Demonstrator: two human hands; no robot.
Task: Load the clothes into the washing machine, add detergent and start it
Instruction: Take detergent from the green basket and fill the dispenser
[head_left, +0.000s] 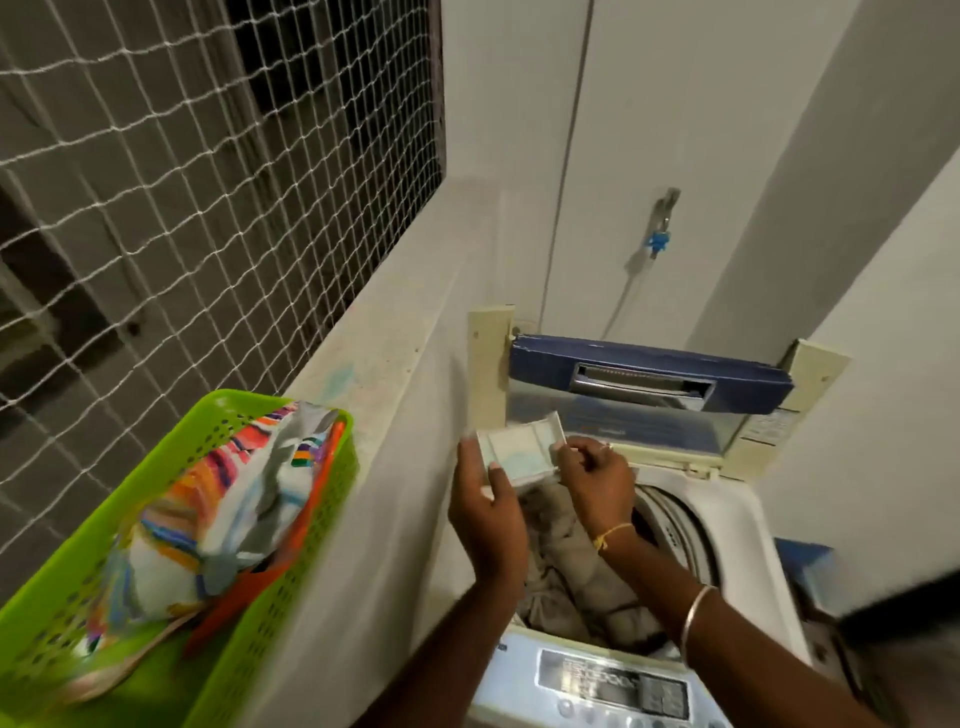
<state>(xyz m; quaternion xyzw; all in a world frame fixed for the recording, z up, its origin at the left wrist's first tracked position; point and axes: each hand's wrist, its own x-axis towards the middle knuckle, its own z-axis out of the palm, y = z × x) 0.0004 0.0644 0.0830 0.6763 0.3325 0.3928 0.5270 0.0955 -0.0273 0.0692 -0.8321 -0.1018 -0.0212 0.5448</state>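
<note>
A top-loading washing machine (737, 525) stands open, its blue-edged lid (649, 376) raised against the wall. Grey-beige clothes (576, 577) lie in the drum. Above the drum I hold a small white rectangular plastic tray (522, 449), perhaps a lint filter or detergent box. My left hand (485, 512) grips its left side and my right hand (597, 480) pinches its right end. A green plastic basket (260, 623) on the left holds a colourful striped cloth (208, 509) and something orange. The machine's control panel (613, 680) is at the bottom.
A low white parapet wall (384, 415) runs between basket and machine. White netting (182, 182) covers the opening on the left. A tap (662, 223) with a blue fitting and hose is on the back wall. White walls close in behind and on the right.
</note>
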